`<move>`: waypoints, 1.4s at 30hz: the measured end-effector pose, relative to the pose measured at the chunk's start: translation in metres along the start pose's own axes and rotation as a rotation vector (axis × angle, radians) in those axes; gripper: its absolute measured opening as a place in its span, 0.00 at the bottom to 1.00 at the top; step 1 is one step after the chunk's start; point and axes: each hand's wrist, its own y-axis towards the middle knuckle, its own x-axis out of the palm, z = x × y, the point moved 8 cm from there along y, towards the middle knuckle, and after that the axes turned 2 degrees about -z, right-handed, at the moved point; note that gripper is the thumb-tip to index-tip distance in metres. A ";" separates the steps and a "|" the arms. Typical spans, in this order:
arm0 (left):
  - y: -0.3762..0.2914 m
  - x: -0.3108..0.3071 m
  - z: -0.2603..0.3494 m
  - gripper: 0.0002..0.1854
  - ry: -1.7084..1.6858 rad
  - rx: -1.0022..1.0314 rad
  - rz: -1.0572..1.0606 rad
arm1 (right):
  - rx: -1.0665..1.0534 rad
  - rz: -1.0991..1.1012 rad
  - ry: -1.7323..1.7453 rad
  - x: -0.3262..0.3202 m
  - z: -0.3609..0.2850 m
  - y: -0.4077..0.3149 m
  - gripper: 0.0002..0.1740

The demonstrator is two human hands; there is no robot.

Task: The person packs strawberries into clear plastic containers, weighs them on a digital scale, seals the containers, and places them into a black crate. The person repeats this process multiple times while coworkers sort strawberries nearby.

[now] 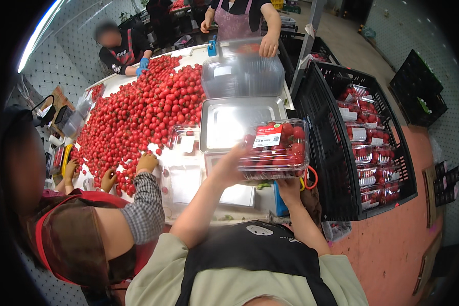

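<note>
A clear plastic clamshell of cherry tomatoes [279, 149], closed and bearing a red and white label, is held up in front of me. My left hand [229, 164], somewhat blurred, is at its left side. My right hand [290, 189] grips it from below at the right, its fingers partly hidden by the pack. Behind the pack lies a metal tray [241, 122] on a scale-like base. White sheets [239, 196] lie on the table below. Red-handled scissors [311, 178] stand beside my right hand, near a blue object [280, 201].
Loose cherry tomatoes [149, 107] cover much of the white table. Stacked clear containers [243, 76] stand beyond the tray. A black crate [401, 168] at the right holds filled packs. Co-workers' hands [147, 162] are among the tomatoes at the left; others stand across the table.
</note>
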 end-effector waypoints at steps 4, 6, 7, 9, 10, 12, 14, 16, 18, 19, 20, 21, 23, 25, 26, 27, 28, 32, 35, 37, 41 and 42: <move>-0.018 0.012 -0.027 0.34 -0.047 -0.018 -0.041 | -0.156 0.029 0.054 -0.005 -0.036 -0.015 0.27; -0.022 0.012 -0.037 0.33 -0.044 -0.035 0.002 | -0.186 0.028 -0.067 -0.009 -0.049 -0.014 0.24; -0.023 0.011 -0.043 0.32 -0.046 -0.055 0.036 | -0.211 0.024 -0.128 -0.012 -0.055 -0.013 0.23; -0.025 0.014 -0.052 0.28 -0.078 -0.078 0.058 | -0.209 0.100 -0.337 -0.024 -0.060 -0.013 0.20; -0.026 0.014 -0.057 0.27 -0.103 -0.096 0.075 | -0.247 0.079 -0.439 -0.027 -0.063 -0.013 0.20; -0.029 0.015 -0.064 0.26 -0.137 -0.112 0.119 | -0.238 0.059 -0.525 -0.033 -0.060 -0.012 0.19; -0.030 0.018 -0.066 0.26 -0.136 -0.123 0.118 | -0.071 0.187 -0.517 -0.055 -0.047 -0.010 0.09; -0.031 0.019 -0.065 0.26 -0.150 -0.113 0.126 | 0.148 0.248 -0.223 -0.070 -0.026 -0.015 0.07; -0.033 0.019 -0.066 0.26 -0.181 -0.107 0.151 | 0.204 0.227 -0.108 -0.070 -0.021 -0.020 0.09; -0.033 0.020 -0.066 0.26 -0.194 -0.100 0.154 | 0.253 0.224 -0.053 -0.069 -0.020 -0.025 0.10; -0.034 0.021 -0.066 0.26 -0.215 -0.084 0.142 | 0.236 0.192 0.082 -0.063 -0.023 -0.028 0.14; -0.035 0.020 -0.067 0.27 -0.194 -0.053 0.155 | 0.245 0.178 0.220 -0.058 -0.026 -0.032 0.19; -0.036 0.020 -0.067 0.30 -0.159 0.029 0.141 | 0.240 0.134 0.472 -0.046 -0.036 -0.039 0.29; -0.043 0.022 -0.054 0.42 0.046 0.264 0.068 | 0.202 0.056 0.714 -0.034 -0.050 -0.042 0.40; -0.047 0.018 -0.050 0.44 0.213 0.351 0.129 | 0.229 0.016 0.756 -0.028 -0.054 -0.045 0.48; -0.051 0.012 -0.046 0.46 0.364 0.422 0.204 | 0.248 0.001 0.779 -0.023 -0.054 -0.048 0.47; -0.054 0.022 -0.038 0.48 0.481 0.586 0.092 | 0.261 0.039 0.761 -0.021 -0.052 -0.049 0.46; -0.057 0.026 -0.043 0.49 0.717 0.684 0.007 | 0.254 0.139 0.844 -0.023 -0.041 -0.052 0.37; -0.060 0.030 -0.047 0.49 0.819 0.707 -0.051 | 0.263 0.197 0.931 -0.028 -0.032 -0.053 0.36; -0.061 0.032 -0.051 0.50 0.801 0.682 -0.101 | 0.264 0.220 0.977 -0.031 -0.028 -0.055 0.36; -0.067 0.047 -0.048 0.56 0.932 0.783 -0.163 | 0.214 0.233 0.982 -0.035 -0.026 -0.058 0.40; -0.071 0.054 -0.050 0.58 0.965 0.821 -0.218 | 0.186 0.220 0.968 -0.037 -0.028 -0.058 0.41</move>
